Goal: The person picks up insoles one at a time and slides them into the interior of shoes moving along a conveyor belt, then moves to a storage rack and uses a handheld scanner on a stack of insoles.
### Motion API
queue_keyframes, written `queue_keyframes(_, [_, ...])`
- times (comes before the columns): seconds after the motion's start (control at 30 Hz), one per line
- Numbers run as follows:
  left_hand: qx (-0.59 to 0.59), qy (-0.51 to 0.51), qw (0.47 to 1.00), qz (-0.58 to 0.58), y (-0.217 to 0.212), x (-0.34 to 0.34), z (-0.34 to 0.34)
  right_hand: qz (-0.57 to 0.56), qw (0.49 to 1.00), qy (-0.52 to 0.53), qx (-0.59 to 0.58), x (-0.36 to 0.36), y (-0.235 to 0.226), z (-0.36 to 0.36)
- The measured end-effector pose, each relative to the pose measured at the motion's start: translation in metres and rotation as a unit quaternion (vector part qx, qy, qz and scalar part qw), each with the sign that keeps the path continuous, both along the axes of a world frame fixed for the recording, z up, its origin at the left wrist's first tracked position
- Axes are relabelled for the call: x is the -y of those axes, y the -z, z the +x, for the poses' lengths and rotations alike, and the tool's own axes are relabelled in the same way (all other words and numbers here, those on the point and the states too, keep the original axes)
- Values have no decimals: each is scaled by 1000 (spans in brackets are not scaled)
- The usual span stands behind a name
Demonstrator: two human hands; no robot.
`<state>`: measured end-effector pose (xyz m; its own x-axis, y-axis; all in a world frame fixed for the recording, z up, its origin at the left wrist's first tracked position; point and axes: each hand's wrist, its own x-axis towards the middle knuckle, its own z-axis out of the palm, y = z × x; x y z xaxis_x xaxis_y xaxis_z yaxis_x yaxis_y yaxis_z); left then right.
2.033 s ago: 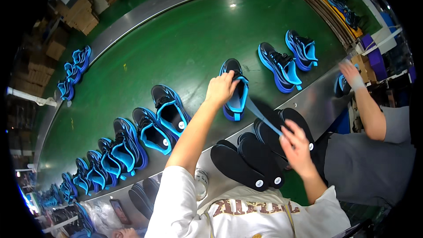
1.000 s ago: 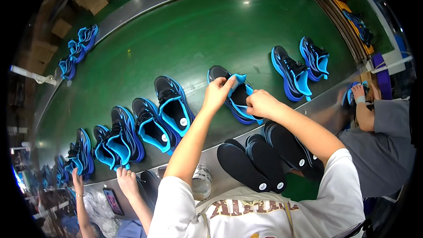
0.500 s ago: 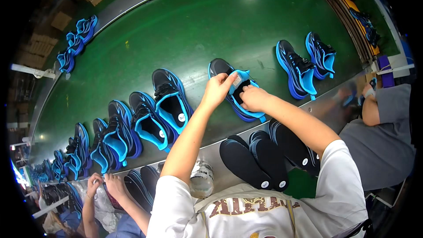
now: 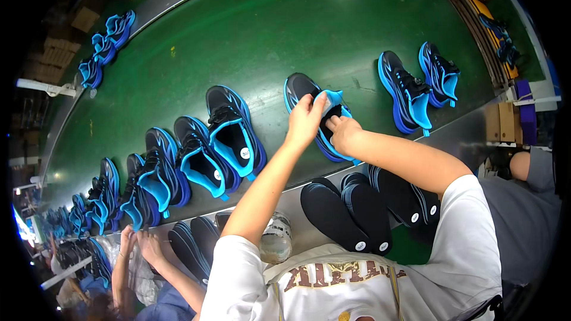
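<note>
A black-and-blue sneaker (image 4: 298,87) lies on the green surface before me, toe pointing away. Pinched between the thumb and fingers of my left hand (image 4: 304,122) is its light-blue-lined tongue (image 4: 333,98), pulled up. My right hand (image 4: 347,135) has its fingers curled into the shoe's opening; their tips, and whatever they hold, are hidden inside. Below the sneaker, nearest to me, black insoles (image 4: 331,214) with round white stickers at the heels lie in overlapping stacks on the metal ledge.
Two matching sneakers (image 4: 397,92) stand to the right, and several more (image 4: 235,122) run in a row to the left. A clear plastic container (image 4: 276,239) sits by my left arm. Another person's hands (image 4: 148,246) work at lower left; someone in grey (image 4: 523,202) is at right.
My left hand has shifted slightly on the tongue, while my right stays in the shoe opening. At right, the other person's forearm has left the belt's edge.
</note>
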<state>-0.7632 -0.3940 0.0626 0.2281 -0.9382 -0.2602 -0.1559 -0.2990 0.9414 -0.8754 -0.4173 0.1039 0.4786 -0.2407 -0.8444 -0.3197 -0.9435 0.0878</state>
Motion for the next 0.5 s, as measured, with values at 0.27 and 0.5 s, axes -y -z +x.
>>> queue_keyframes(0.27, [216, -5, 933, -287, 3, -4, -24, 103, 966, 195, 131, 25, 37, 5])
queue_keyframes(0.5, [256, 73, 918, -295, 10, -10, -15, 71, 957, 249, 130, 31, 88, 37])
